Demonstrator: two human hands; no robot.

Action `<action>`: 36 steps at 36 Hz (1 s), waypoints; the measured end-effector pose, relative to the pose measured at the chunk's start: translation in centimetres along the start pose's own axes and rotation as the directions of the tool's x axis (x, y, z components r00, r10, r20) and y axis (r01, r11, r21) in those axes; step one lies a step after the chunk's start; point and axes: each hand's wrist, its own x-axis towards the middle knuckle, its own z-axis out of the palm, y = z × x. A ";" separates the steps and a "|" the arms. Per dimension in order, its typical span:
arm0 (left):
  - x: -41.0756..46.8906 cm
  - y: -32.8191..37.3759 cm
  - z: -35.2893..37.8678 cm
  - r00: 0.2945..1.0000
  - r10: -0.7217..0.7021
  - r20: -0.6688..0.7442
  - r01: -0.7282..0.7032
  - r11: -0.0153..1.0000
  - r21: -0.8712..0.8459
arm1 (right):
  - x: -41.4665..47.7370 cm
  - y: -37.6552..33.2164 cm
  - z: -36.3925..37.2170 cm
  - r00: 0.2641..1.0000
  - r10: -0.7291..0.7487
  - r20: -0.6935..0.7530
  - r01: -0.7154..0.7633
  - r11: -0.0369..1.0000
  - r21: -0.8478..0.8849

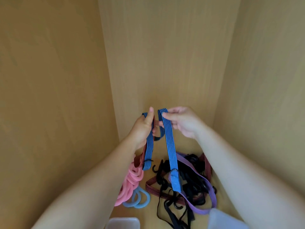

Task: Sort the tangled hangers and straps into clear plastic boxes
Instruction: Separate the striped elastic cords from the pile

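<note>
Blue strap (170,146) gripped in L hand (143,128), pinched by R hand (183,123), hangs over tangle (193,184), clear of walls (66,80).

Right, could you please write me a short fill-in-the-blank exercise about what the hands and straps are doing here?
1. The left hand and the right hand hold up a striped strap coloured ____.
2. The left hand also grips a second strap, coloured ____.
3. The larger bundle of loops left of the strap pile is ____.
Missing words: blue, red, pink.
</note>
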 end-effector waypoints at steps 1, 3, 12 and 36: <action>-0.2 -0.2 0.2 1.000 -0.014 0.024 0.014 1.000 -0.020 | 0.3 -0.3 0.2 1.000 -0.011 -0.015 0.010 0.999 -0.032; -0.6 -0.6 0.6 0.995 -0.020 0.093 0.027 0.997 -0.074 | 0.8 -0.7 0.6 0.999 -0.029 -0.040 0.025 0.995 -0.102; -1.9 -2.7 1.5 0.983 -0.007 0.185 0.018 0.998 -0.059 | 1.8 0.3 1.0 0.979 -0.043 -0.199 -0.011 0.965 -0.263; -2.8 -4.6 -0.1 0.987 -0.155 -0.048 0.147 0.979 -0.138 | -2.8 20.4 -4.8 0.928 0.372 -0.032 -0.131 0.243 -0.961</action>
